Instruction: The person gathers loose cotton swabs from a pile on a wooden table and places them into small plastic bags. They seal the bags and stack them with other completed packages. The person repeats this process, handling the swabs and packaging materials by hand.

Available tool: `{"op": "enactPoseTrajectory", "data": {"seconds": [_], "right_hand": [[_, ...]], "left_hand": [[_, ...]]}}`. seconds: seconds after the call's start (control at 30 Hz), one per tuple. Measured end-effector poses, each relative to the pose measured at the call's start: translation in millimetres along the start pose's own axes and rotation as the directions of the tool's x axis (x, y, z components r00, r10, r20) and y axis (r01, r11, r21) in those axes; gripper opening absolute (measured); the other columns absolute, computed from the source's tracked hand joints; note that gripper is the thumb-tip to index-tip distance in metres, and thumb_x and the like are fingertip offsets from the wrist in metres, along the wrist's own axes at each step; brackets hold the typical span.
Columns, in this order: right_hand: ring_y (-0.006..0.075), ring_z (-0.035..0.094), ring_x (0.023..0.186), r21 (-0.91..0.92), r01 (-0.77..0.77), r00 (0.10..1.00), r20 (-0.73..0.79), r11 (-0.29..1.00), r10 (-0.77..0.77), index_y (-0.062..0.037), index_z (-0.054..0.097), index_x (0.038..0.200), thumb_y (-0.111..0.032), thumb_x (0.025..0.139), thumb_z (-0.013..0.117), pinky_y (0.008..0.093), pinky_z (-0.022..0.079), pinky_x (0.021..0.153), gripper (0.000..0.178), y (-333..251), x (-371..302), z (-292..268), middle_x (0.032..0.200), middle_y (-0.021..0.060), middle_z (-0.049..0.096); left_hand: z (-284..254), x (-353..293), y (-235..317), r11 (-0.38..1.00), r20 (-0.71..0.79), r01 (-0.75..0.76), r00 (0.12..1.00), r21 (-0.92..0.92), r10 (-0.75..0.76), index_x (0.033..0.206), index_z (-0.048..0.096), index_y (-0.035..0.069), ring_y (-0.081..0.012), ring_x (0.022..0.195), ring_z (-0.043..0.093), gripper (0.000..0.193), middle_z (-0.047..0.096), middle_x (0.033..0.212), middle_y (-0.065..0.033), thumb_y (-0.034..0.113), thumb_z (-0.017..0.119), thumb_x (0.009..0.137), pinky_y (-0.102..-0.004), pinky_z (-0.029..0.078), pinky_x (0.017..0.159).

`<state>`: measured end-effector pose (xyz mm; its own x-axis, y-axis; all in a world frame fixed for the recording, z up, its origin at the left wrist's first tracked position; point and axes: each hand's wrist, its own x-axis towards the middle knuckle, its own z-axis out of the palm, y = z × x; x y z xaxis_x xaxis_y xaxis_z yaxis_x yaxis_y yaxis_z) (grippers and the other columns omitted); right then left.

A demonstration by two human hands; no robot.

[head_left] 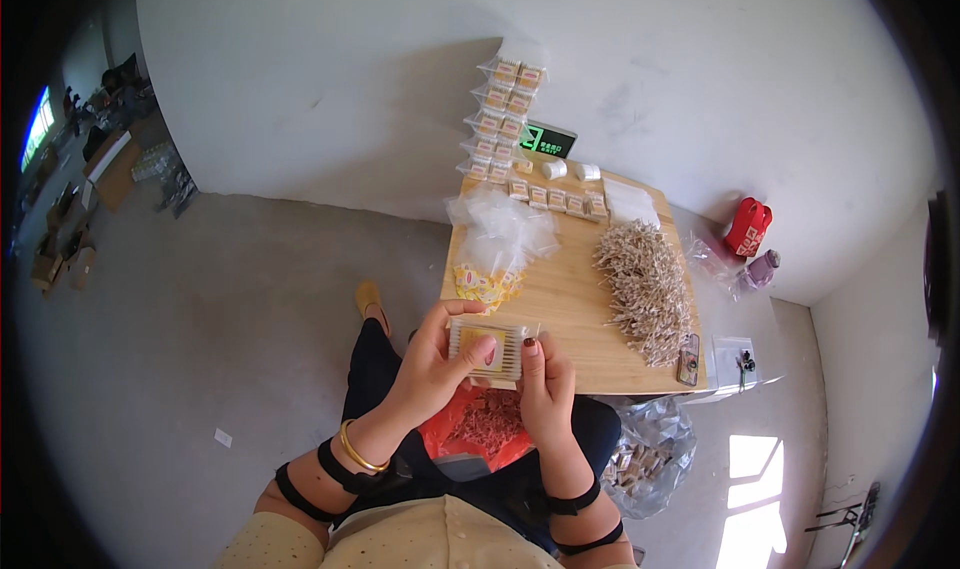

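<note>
A flat clear pack of cotton swabs (509, 355) with a yellow label lies level between my hands, above the table's near edge. My left hand (428, 367) is closed round its left end, the thumb pressed over the label. At its right end, my right hand (547, 389) pinches the edge with the thumb upright; the fingers underneath are partly hidden. Just beyond the pack are yellow printed cards (487, 285) and a heap of clear plastic bags (503, 231). A big pile of loose cotton swabs (645, 291) covers the table's right side.
Filled packs stand in a tall stack (505, 119) at the back, with a lit green sign (549, 140) and white rolls (587, 172) beside it. A phone (688, 360) lies at the right corner. A red bag (437, 431) sits below my hands; a clear bag (668, 459) rests on the floor.
</note>
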<state>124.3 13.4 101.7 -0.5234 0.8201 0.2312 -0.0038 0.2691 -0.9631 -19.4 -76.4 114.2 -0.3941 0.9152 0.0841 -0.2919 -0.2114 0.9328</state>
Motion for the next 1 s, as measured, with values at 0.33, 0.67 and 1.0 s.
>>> {"op": "enactPoseTrajectory", "data": {"seconds": [0.33, 0.67, 1.0], "right_hand": [[0.0080, 0.039, 0.059, -0.265, 0.246, 0.938, -0.178, 0.932, -0.298, -0.0044, 0.053, 0.082, -0.022, 0.111, 0.049, 0.0290, 0.033, 0.053, 0.033, -13.5, 7.1, -8.0, 0.064, -0.0003, 0.047], [0.0032, 0.052, 0.068, 0.265, 0.127, 0.987, -0.125, 0.956, -0.097, -0.0027, 0.063, 0.119, -0.031, 0.113, 0.045, 0.0230, 0.042, 0.059, 0.034, -1.5, -1.0, -4.9, 0.085, -0.0026, 0.063], [0.0233, 0.072, 0.095, 0.744, -0.301, 0.951, 0.277, 0.596, 0.135, -0.0005, 0.061, 0.125, -0.041, 0.110, 0.042, 0.0380, 0.059, 0.085, 0.047, 22.3, 2.2, -33.3, 0.111, 0.0129, 0.072]], "left_hand": [[19.0, -8.7, -0.6, 0.998, 0.067, -0.022, 0.997, -0.051, 0.025, 0.150, 0.032, 0.007, -0.0083, 0.071, 0.063, 0.062, 0.064, 0.112, -0.0076, 0.010, 0.068, 0.100, -0.0202, 0.052, 0.060], [28.3, -7.9, 2.1, 0.960, 0.096, -0.189, 0.980, 0.205, 0.173, 0.153, 0.028, 0.003, -0.0095, 0.110, 0.064, 0.069, 0.060, 0.126, -0.0095, 0.008, 0.070, 0.098, -0.0229, 0.058, 0.078], [37.5, -21.7, 25.2, 0.870, 0.286, -0.393, 0.906, 0.299, 0.311, 0.155, 0.037, 0.002, -0.0093, 0.087, 0.071, 0.072, 0.072, 0.114, -0.0115, 0.014, 0.075, 0.095, -0.0199, 0.050, 0.059]]}}
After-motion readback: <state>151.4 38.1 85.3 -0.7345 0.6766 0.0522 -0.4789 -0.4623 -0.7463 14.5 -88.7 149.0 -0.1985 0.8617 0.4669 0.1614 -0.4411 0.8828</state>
